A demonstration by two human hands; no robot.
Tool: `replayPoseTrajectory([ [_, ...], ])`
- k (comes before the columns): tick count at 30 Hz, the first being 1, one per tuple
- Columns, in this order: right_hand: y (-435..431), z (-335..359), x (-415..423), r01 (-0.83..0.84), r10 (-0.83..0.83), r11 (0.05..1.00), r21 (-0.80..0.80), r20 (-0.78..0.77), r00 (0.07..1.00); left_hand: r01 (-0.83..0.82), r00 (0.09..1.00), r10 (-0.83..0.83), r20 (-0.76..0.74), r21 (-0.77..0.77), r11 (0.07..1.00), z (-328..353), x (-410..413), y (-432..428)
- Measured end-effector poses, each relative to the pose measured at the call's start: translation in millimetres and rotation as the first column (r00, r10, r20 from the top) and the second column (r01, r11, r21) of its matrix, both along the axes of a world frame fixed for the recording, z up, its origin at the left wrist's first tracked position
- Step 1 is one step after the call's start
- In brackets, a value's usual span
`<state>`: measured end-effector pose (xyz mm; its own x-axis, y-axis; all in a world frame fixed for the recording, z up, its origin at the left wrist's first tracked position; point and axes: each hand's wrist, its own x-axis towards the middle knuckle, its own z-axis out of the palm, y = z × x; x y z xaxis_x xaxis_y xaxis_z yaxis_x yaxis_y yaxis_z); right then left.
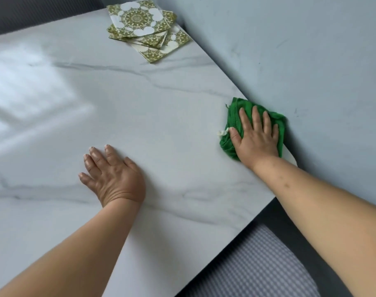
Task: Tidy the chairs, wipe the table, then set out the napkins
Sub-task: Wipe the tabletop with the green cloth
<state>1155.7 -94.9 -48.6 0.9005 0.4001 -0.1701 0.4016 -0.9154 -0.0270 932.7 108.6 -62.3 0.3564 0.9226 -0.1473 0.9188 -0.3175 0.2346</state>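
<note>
A white marble-look table (140, 108) fills most of the view. My right hand (255, 136) presses flat on a folded green cloth (236, 112) at the table's right edge, against the wall. My left hand (112, 172) rests palm down on the bare tabletop near me, fingers spread, holding nothing. A loose stack of green-and-white patterned napkins (144, 24) lies at the far corner of the table, fanned out unevenly.
A pale grey wall (290, 50) runs along the table's right side. Below the near right corner a chair seat with grey checked fabric (257, 264) shows. Something dark (32, 11) stands behind the table's far edge.
</note>
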Motion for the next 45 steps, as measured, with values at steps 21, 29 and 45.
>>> replayPoseTrajectory([
  [21, 24, 4, -250, 0.259, -0.276, 0.961, -0.097, -0.33, 0.903, 0.243, 0.958, -0.232, 0.167, -0.049, 0.969, 56, -63, 7],
  [29, 10, 8, -161, 0.057, -0.072, 0.994, -0.091, -0.171, 0.983, 0.19, 0.97, -0.177, 0.165, -0.071, 0.979, 54, -93, 20],
  [45, 146, -4, -271, -0.779, 0.784, 0.618, 0.107, -0.158, 0.6, -0.202, 0.929, 0.227, 0.292, -0.114, 0.973, 78, -141, 44],
])
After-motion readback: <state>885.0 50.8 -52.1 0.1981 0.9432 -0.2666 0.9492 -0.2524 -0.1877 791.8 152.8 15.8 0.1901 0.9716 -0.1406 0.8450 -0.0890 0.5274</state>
